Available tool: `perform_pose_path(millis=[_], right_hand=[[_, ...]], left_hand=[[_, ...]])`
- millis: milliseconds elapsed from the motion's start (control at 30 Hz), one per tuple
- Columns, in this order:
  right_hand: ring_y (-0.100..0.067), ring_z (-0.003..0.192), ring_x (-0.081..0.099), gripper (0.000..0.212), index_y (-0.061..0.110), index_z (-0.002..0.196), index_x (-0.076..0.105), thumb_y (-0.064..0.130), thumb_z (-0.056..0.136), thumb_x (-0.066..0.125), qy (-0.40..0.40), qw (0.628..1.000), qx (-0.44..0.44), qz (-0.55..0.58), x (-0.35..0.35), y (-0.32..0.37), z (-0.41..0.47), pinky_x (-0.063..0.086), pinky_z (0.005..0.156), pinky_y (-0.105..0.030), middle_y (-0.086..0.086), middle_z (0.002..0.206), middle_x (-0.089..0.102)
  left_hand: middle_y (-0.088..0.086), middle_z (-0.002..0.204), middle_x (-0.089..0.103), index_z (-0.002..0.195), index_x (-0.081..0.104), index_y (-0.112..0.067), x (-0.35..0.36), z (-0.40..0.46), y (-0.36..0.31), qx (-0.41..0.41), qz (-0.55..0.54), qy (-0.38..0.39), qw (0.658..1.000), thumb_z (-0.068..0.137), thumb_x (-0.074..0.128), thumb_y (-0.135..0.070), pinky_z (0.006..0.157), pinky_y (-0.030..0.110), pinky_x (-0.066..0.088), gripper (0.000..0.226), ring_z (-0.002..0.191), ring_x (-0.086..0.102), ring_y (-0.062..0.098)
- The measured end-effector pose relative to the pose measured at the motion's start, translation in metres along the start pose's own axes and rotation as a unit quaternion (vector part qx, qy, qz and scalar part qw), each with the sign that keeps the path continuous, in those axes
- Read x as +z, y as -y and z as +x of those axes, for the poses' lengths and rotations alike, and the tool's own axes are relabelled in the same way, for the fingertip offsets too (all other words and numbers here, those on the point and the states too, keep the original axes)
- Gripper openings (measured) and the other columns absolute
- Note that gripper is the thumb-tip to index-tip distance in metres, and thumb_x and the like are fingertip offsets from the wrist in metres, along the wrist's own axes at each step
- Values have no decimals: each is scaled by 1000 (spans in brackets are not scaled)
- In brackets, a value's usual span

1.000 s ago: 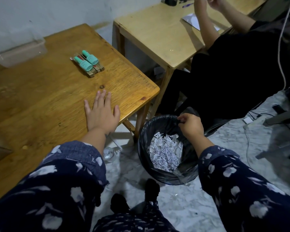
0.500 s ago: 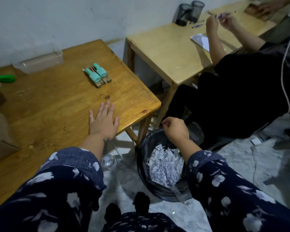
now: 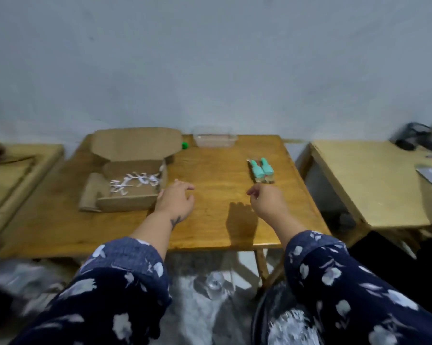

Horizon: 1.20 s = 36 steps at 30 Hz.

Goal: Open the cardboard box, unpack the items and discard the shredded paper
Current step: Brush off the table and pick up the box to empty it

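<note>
Now both hands are over the table, whereas half a second ago the right hand was at the rim of a bin of shredded paper beside the table; that bin is out of view. The right hand (image 3: 267, 204) hangs above the table (image 3: 217, 220) with fingers loosely curled, its grip holding nothing, and casts a shadow on the wood. The left hand (image 3: 176, 200), earlier pressed flat near the table's front edge, has its grip released too, fingers half spread, just beside the right front corner of the cardboard box (image 3: 130, 185).

The cardboard box sits on the left half of the table, lid flap raised toward the wall, with shredded paper (image 3: 135, 184) inside. Right of the box, near the right hand, lie two teal-capped items (image 3: 261, 170). Behind the box against the wall stand a clear plastic container (image 3: 215, 140) and a small green object (image 3: 185, 145). Lighter tables flank this table on both sides.
</note>
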State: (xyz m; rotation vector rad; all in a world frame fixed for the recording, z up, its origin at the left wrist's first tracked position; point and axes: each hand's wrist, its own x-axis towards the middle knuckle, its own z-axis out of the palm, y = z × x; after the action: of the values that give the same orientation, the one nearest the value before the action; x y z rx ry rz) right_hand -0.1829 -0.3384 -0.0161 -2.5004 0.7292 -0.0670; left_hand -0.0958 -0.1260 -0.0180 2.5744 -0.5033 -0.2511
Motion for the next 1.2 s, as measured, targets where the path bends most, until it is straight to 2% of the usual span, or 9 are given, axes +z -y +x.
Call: perform_pose_path(millis=[200, 400, 533, 667, 767, 833, 900, 1000, 1200], right_hand=[[-24, 89, 64, 29, 24, 106, 68, 15, 92, 44, 55, 993, -107, -21, 35, 93, 19, 49, 68, -31, -4, 105, 68], [-27, 94, 65, 26, 18, 106, 68, 16, 92, 47, 69, 993, -92, 11, 80, 152, 49, 53, 79, -35, -9, 107, 69], [-27, 91, 66, 34, 15, 126, 60, 20, 93, 52, 59, 996, -57, 47, 111, 178, 70, 53, 78, -33, -13, 110, 69], [-19, 84, 65, 47, 20, 140, 45, 27, 94, 54, 36, 997, -19, 59, 134, 198, 84, 52, 69, -27, -11, 116, 67], [-8, 61, 55, 50, 22, 143, 40, 27, 95, 53, 40, 998, 4, 46, 143, 204, 85, 42, 47, -20, -10, 116, 67], [-4, 58, 49, 49, 24, 143, 39, 27, 95, 52, 35, 999, 8, 36, 146, 206, 85, 38, 43, -19, -9, 114, 67], [-4, 59, 47, 48, 26, 143, 41, 25, 96, 52, 27, 999, 19, 22, 148, 209, 85, 35, 44, -17, -8, 116, 66], [-6, 61, 48, 46, 27, 139, 45, 21, 95, 53, 8, 999, 29, 13, 149, 213, 84, 34, 44, -17, -7, 115, 66], [-13, 64, 59, 44, 26, 135, 51, 13, 94, 50, -31, 998, 45, 28, 141, 206, 82, 47, 49, -24, -6, 101, 70]], left_hand=[[-1, 131, 54, 111, 65, -26, -53, -2, 81, -51, -31, -103, 993, 89, 54, -18, 109, 39, 33, 26, 129, 44, 20], [0, 148, 36, 127, 55, -27, -89, 11, 159, -155, 6, -126, 980, 91, 55, -24, 114, 40, 26, 37, 138, 30, 22], [7, 154, 27, 141, 40, -28, -98, 37, 202, -213, -19, -92, 973, 93, 53, -25, 113, 47, 29, 49, 139, 28, 31], [12, 144, 43, 148, 29, -28, -98, 70, 225, -179, -77, -46, 980, 96, 49, -22, 100, 38, 40, 55, 126, 46, 32], [8, 112, 61, 148, 27, -34, -98, 86, 225, -153, -68, -48, 985, 97, 48, -26, 71, 32, 46, 56, 93, 59, 24], [5, 99, 64, 145, 31, -36, -99, 95, 220, -131, -42, -48, 989, 97, 48, -30, 60, 30, 42, 51, 78, 56, 18], [3, 100, 67, 142, 39, -35, -100, 102, 212, -100, -16, -50, 994, 97, 49, -31, 61, 31, 46, 47, 83, 59, 21], [5, 117, 67, 138, 47, -34, -94, 111, 206, -71, 17, -45, 996, 96, 50, -31, 82, 37, 53, 42, 104, 62, 29], [5, 109, 71, 134, 53, -29, -87, 115, 193, -50, -1, -79, 996, 97, 48, -25, 76, 35, 56, 37, 91, 66, 26]])
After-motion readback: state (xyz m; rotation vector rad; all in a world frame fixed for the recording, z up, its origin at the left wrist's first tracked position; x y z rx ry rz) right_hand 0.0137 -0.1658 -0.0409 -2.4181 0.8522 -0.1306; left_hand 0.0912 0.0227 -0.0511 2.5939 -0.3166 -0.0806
